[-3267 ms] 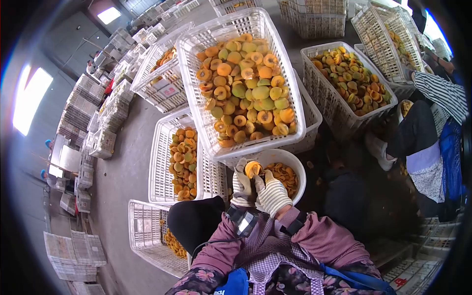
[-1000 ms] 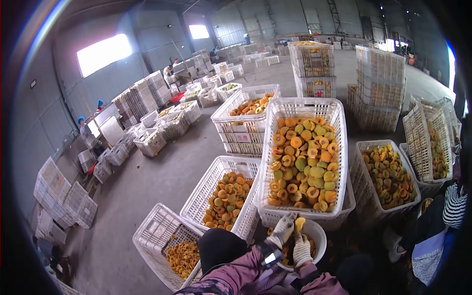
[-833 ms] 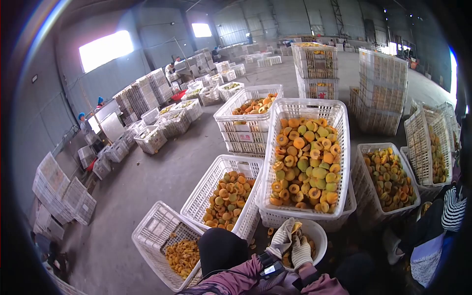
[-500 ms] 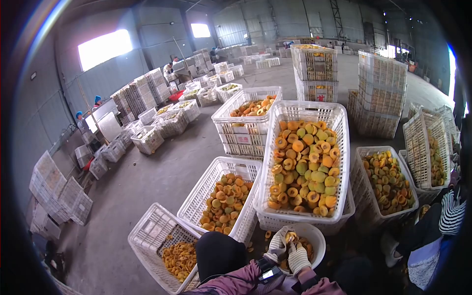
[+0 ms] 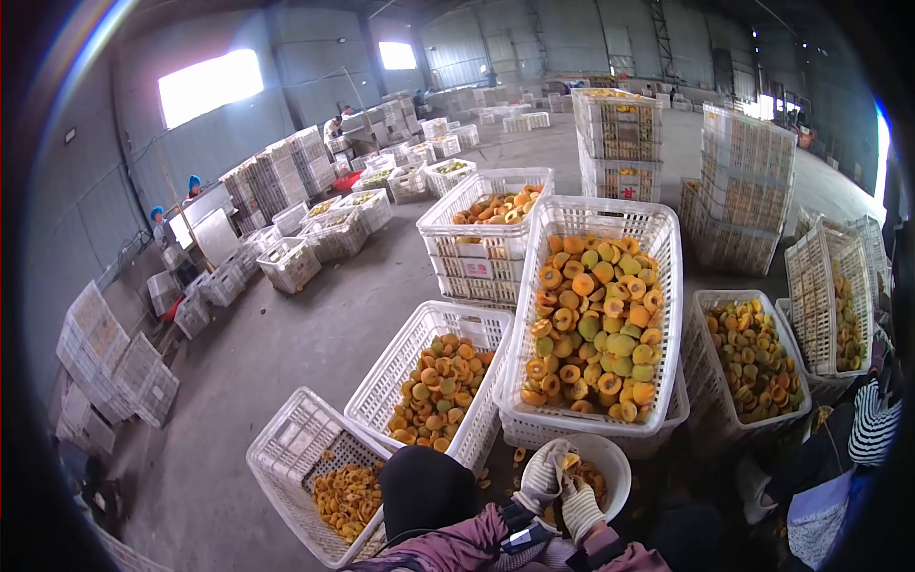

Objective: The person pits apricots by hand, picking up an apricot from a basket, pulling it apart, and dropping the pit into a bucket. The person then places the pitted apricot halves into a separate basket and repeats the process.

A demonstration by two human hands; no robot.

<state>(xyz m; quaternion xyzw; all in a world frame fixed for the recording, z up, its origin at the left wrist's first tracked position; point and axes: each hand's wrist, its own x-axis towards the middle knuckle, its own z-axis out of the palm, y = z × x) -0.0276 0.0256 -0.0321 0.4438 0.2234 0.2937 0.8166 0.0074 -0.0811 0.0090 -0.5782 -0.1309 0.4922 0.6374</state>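
Note:
Both my hands wear whitish knitted gloves and meet over a white bucket [image 5: 621,474] with orange fruit pieces inside. My left hand [image 5: 542,477] is closed, its fingers curled around a yellow-orange fruit half [image 5: 571,460], which looks like a peach. Beside it, my right hand [image 5: 579,508] is closed too, fingertips pinched near the fruit; what it grips is too small to make out. Just beyond the bucket, a large white crate [image 5: 671,315] holds many halved peaches [image 5: 596,329]. A lower crate [image 5: 367,412] of halves stands to its left.
Near my knee [image 5: 429,496], a tilted crate [image 5: 276,477] contains small orange pieces [image 5: 345,500]. Another fruit crate [image 5: 701,367] stands at right, near a person's striped sleeve [image 5: 874,424]. Stacked crates [image 5: 620,143] rise behind. People [image 5: 160,229] work at the far left.
My hands have shifted slightly; the left has turned more over the fruit and the right sits a little lower. The camera view has moved slightly.

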